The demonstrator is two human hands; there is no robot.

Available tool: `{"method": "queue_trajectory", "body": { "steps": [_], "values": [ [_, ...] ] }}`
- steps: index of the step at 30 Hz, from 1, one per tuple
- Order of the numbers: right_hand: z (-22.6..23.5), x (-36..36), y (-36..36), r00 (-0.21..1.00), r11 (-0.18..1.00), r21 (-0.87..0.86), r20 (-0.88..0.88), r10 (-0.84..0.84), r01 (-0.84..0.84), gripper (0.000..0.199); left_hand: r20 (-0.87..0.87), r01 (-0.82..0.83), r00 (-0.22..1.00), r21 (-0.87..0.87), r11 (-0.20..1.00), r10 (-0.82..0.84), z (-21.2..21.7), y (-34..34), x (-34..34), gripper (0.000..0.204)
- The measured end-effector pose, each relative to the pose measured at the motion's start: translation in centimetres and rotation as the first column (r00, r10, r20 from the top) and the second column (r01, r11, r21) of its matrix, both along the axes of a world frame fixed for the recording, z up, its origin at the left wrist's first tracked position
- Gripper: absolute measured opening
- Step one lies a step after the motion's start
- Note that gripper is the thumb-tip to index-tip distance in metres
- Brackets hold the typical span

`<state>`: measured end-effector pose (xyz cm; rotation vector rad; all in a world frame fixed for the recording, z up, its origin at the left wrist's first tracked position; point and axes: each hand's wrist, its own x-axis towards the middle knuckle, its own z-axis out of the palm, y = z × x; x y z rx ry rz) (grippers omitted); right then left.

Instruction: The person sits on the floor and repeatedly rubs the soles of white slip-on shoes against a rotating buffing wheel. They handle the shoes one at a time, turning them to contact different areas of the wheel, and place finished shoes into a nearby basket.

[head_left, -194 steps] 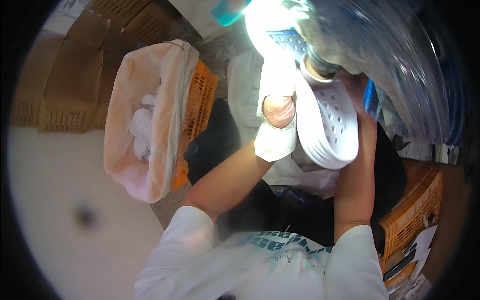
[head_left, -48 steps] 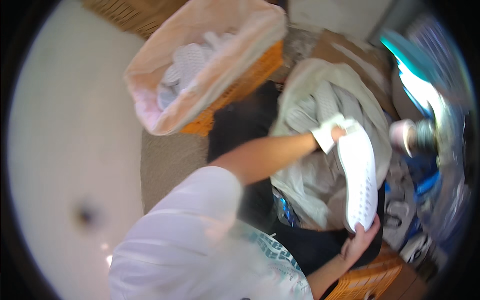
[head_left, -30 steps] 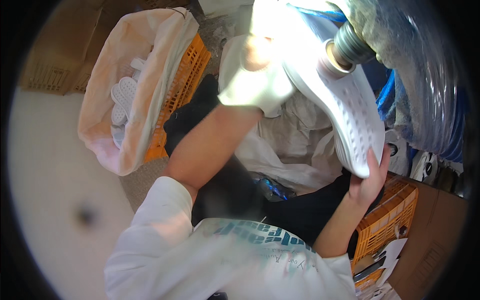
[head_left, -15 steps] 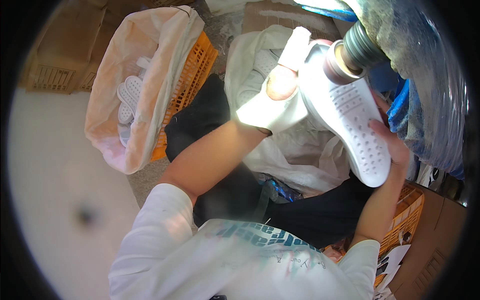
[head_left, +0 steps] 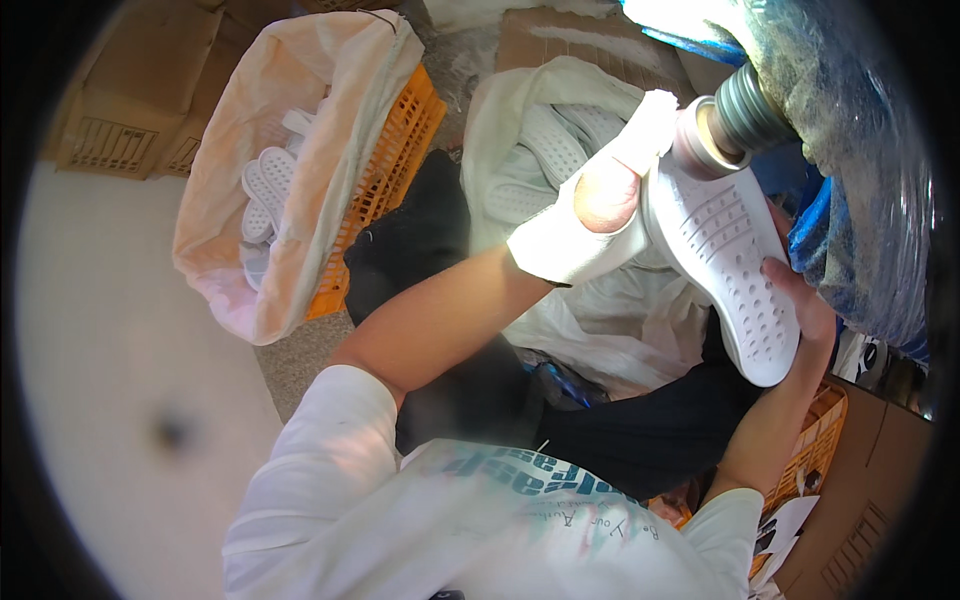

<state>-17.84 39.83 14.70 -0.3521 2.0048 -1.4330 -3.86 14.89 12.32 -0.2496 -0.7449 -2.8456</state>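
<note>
A white shoe sole with rows of small round dimples is held up at the right, its broad end against a ring-shaped machine head on a dark ribbed shaft. My left hand, in a white covering that leaves the thumb bare, is closed on the broad end's left edge; its fingertips are mostly hidden by glare and the sole. Around the right edge curls my right hand, with the thumb on the dimpled face and the other fingers behind it. The sole slants down toward my right forearm.
A white sack of white soles stands below my left hand. Farther left, an orange basket with a pale liner holds more soles. Blue plastic sheeting hangs by the machine. Cardboard boxes stand at the far left.
The whole view has shifted slightly. My left hand has moved a little right and nearer along the sole's edge. The sole stays at the machine head, with my right hand still on it.
</note>
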Motion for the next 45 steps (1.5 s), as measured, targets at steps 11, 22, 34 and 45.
{"method": "queue_trajectory", "body": {
  "steps": [11, 22, 34, 45],
  "values": [
    [-0.2, 2.4, 1.0, 0.996, 0.997, -0.05, 0.081, -0.047, 0.051, 0.061, -0.02, 0.082, 0.997, 0.124, 0.989, -0.08, 0.8, -0.9, 0.1, 0.06],
    [1.4, 2.5, 0.7, 0.971, 0.973, 0.081, 0.086, -0.224, 0.217, 0.046, -0.07, 0.109, 0.992, 0.08, 0.991, -0.104, -0.8, 0.2, -1.5, 0.073],
    [1.1, 8.5, -3.0, 0.96, 0.9, -0.356, 0.207, -0.187, 0.252, 0.051, 0.012, -0.013, 1.0, 0.155, 0.988, 0.011, -1.0, 0.8, -1.0, 0.061],
    [-1.2, 8.2, -7.3, 0.826, 0.774, -0.382, 0.473, -0.307, 0.506, 0.028, 0.047, -0.226, 0.974, 0.043, 0.973, 0.224, -2.0, 1.2, 0.0, 0.065]
  ]
}}
